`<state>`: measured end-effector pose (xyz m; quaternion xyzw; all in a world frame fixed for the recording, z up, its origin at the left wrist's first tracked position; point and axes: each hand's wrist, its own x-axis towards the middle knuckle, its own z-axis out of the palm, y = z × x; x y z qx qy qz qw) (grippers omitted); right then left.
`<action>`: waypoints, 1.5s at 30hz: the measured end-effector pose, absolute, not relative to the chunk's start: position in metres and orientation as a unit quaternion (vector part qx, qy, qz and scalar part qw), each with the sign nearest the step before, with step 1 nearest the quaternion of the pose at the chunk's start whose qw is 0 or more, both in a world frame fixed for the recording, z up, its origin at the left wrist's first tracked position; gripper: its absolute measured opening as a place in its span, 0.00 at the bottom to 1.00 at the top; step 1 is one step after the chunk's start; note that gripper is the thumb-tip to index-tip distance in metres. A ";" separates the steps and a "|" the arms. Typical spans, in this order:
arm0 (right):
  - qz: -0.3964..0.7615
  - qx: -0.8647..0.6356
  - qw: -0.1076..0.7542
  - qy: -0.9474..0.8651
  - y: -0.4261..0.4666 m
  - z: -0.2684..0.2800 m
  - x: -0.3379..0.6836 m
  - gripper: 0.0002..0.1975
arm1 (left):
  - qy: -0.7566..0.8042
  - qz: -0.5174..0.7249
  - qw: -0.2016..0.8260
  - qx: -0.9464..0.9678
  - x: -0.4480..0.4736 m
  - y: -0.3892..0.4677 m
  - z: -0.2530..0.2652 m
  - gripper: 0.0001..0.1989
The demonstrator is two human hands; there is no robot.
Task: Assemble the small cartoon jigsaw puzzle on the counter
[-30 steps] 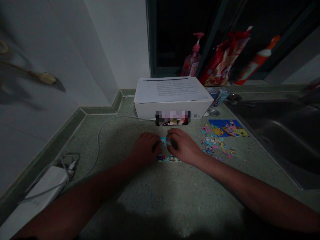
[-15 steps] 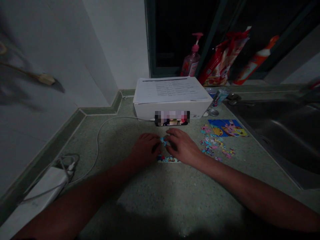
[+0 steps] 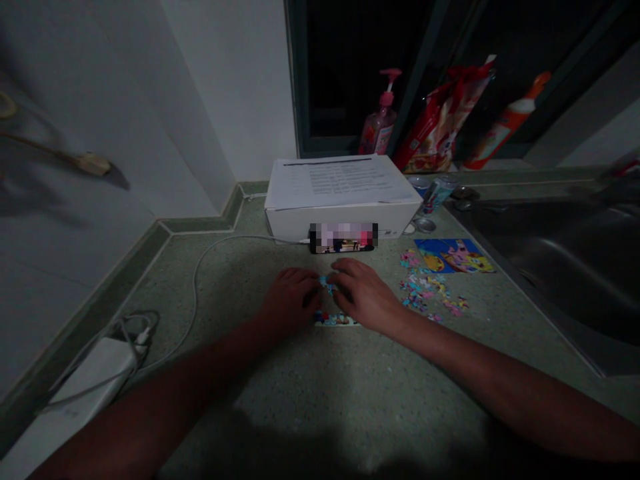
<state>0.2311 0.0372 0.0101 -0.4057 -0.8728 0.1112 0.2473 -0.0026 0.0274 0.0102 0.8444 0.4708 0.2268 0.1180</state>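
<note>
Small blue jigsaw pieces (image 3: 325, 283) show between my two hands, above the counter. My left hand (image 3: 293, 293) is closed, its curled fingertips at the left edge of these pieces. From the other side, my right hand (image 3: 363, 293) grips them with bent fingers and thumb; the exact contact is partly hidden. Just below the hands lies a joined strip of jigsaw puzzle (image 3: 337, 319), its ends partly covered by the hands. A pile of loose jigsaw pieces (image 3: 425, 290) lies to the right, beside a blue picture card (image 3: 455, 256) with cartoon figures.
A phone (image 3: 344, 239) leans on a white box (image 3: 340, 183), with a white cable (image 3: 196, 280) running left to a power strip (image 3: 93, 373). Right of the card is a metal sink (image 3: 565, 247). A pump bottle (image 3: 379, 127) and a red bag (image 3: 440, 123) stand behind.
The view has shifted very slightly. Both hands stay in nearly the same place around the blue pieces, and the phone's picture has changed.
</note>
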 end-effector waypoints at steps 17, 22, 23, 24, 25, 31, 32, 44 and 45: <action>0.085 -0.383 0.266 -0.881 0.038 0.017 0.240 0.17 | 0.481 0.267 0.077 0.832 -0.002 0.029 0.009 0.13; 0.085 -0.410 0.296 -0.859 0.043 0.038 0.264 0.21 | 0.503 0.270 0.069 0.818 -0.004 0.031 0.007 0.13; 0.087 -0.414 0.297 -0.856 0.043 0.040 0.270 0.21 | 0.501 0.267 0.071 0.820 -0.005 0.031 0.007 0.14; 0.089 -0.421 0.295 -0.853 0.041 0.040 0.276 0.22 | 0.499 0.265 0.074 0.822 -0.005 0.031 0.007 0.14; 0.091 -0.430 0.292 -0.849 0.038 0.040 0.282 0.21 | 0.496 0.263 0.077 0.824 -0.005 0.031 0.006 0.14; 0.067 -0.467 0.276 -0.837 0.016 0.028 0.316 0.18 | 0.498 0.253 0.106 0.823 -0.006 0.031 0.009 0.15; 0.057 -0.471 0.276 -0.836 0.013 0.027 0.321 0.18 | 0.498 0.247 0.116 0.823 -0.006 0.030 0.011 0.15; 0.030 -0.499 0.238 -0.833 0.009 0.026 0.335 0.21 | 0.507 0.229 0.130 0.821 -0.006 0.031 0.013 0.14; 0.034 -0.503 0.231 -0.832 0.009 0.026 0.334 0.21 | 0.505 0.228 0.125 0.823 -0.006 0.031 0.011 0.13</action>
